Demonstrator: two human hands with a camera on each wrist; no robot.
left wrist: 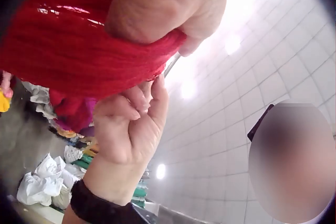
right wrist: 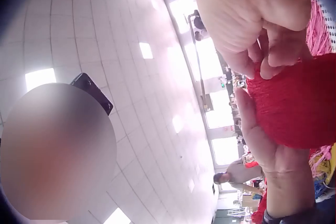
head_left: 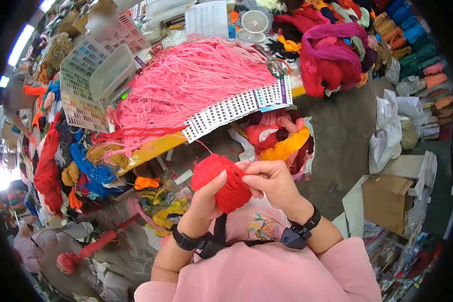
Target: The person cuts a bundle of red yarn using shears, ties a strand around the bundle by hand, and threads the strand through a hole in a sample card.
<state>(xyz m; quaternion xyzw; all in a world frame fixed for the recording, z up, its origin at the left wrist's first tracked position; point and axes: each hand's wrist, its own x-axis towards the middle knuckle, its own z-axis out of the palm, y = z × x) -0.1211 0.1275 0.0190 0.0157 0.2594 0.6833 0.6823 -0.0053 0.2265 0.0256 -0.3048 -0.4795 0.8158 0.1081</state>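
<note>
A ball of red yarn [head_left: 217, 173] is held up in front of the chest, below the table's edge in the head view. My left hand [head_left: 206, 201] grips it from the left and below, thumb lying along its near face. At the ball's right side my right hand [head_left: 273, 182] pinches with thumb and forefinger, right at the yarn's surface. The right wrist view shows the right fingertips [right wrist: 268, 70] against the wound red strands. Seen from the left wrist, the ball [left wrist: 63, 50] fills the upper left. A strand runs from its top toward the table.
A heap of loose pink yarn [head_left: 201, 75] covers the table, beside a dotted card [head_left: 226, 111], scissors [head_left: 277, 69] and a small fan [head_left: 254, 24]. A plastic basket [head_left: 78, 80] stands at left. Under the table edge sits a bag of mixed yarn [head_left: 282, 143]; a cardboard box [head_left: 387, 199] is at right.
</note>
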